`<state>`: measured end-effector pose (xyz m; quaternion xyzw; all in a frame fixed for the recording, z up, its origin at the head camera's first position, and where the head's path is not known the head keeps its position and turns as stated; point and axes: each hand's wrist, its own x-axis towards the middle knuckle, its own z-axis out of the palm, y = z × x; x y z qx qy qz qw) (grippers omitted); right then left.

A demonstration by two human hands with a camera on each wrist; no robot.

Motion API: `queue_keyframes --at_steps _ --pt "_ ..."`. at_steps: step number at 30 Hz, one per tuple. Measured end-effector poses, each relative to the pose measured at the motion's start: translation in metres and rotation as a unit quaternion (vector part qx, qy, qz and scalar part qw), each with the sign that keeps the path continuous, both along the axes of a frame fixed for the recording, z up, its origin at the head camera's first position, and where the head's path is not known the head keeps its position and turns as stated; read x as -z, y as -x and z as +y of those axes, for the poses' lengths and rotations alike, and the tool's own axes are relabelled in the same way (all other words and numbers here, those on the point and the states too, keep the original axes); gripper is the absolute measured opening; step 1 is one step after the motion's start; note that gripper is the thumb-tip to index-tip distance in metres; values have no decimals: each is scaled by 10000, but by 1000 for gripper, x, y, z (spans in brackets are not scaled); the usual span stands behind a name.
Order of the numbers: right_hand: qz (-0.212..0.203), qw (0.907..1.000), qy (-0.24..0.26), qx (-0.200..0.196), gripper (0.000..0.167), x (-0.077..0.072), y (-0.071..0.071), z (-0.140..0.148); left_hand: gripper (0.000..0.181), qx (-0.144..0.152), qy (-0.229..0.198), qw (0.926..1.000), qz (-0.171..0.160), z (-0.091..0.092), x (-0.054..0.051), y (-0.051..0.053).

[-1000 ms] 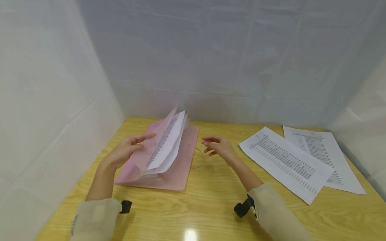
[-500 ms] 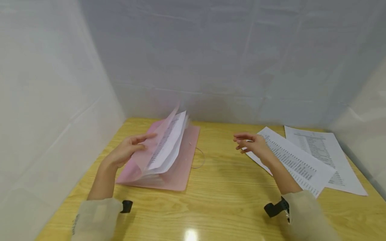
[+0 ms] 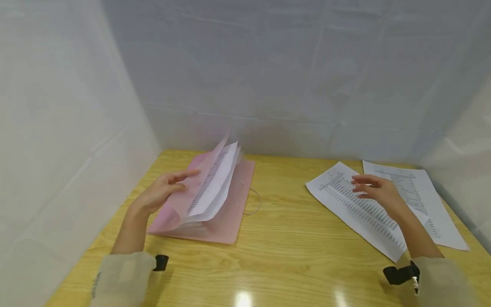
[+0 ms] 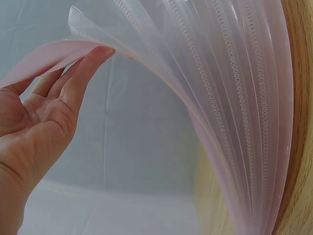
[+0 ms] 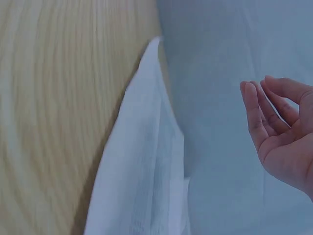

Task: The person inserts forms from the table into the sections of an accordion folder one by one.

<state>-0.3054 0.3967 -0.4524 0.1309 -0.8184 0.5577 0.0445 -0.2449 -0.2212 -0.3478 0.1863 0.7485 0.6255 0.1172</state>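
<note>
In the head view a pink folder (image 3: pixel 226 221) lies at the left with its cover lifted, showing a printed sheet (image 3: pixel 207 196) inside. The left hand (image 3: pixel 159 192) holds that cover between thumb and fingers; the left wrist view shows the hand (image 4: pixel 49 112) at the cover's edge beside several fanned clear sleeves (image 4: pixel 230 98). Above a printed paper (image 3: pixel 345 204) at the right hovers the right hand (image 3: pixel 379 192), fingers loosely bent and holding nothing. In the right wrist view this hand (image 5: pixel 283 127) is apart from the paper (image 5: pixel 137 147).
A second printed paper (image 3: pixel 445 221) lies partly under the first at the table's right side. From the folder's right edge an elastic loop (image 3: pixel 259 202) sticks out onto the wooden table (image 3: pixel 284 256). White sheeting (image 3: pixel 245 76) stands behind and at both sides.
The right hand has moved right, from beside the folder's elastic loop to over the printed papers. The left hand keeps its hold on the lifted cover, nearly unmoved.
</note>
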Motion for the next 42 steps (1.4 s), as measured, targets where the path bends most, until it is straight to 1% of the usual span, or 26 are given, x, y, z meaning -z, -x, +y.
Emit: queue_keyframes --at_steps 1,6,7,10,13,14,17,18,20,21,24,25,29,32,38,42 --pt "49 10000 33 58 42 12 6 16 49 8 0 10000 -4 0 0 0" --pt "106 9989 -157 433 44 17 -5 51 49 36 -18 10000 -60 -2 0 0" --pt "86 9979 -217 600 45 18 -8 55 49 46 -31 10000 -73 -2 0 0" --pt "31 9955 -452 832 52 16 -20 63 49 56 -47 9999 -107 -2 1 0" --pt "-134 9902 -873 1081 53 7 -34 65 49 48 -59 9999 -151 -2 1 0" --pt "-214 9868 -1049 1214 52 3 -38 64 49 43 -61 9998 -167 -2 1 0" --pt "-442 9773 -1521 1408 52 -8 -50 58 49 45 -80 9998 -168 -2 0 0" --pt "-548 9722 -1651 1569 52 -11 -53 55 49 51 -92 9998 -165 -2 0 0" --pt "-698 9677 -1747 1677 52 -13 -56 52 49 62 -97 9998 -141 -2 0 -1" --pt "-746 9674 -1747 1672 53 -13 -58 51 49 65 -100 9998 -134 -2 0 -1" --pt "-959 9622 -1732 1870 55 -8 -59 54 49 67 -87 9999 -125 -2 0 -1" --pt "-977 9636 -1693 1823 57 -6 -59 56 48 58 -73 9999 -121 -2 0 -1" --pt "-1128 9597 -1656 1969 62 1 -59 62 48 61 -100 9999 -116 -2 1 0" --pt "-1184 9580 -1647 2027 63 3 -57 65 48 66 -154 9998 -125 -3 2 1" --pt "-1210 9538 -1684 2175 59 7 -55 69 48 68 -132 9998 -103 -3 2 1" --pt "-1103 9487 -2003 2182 53 10 -55 69 48 86 -67 9999 -64 -2 3 1"
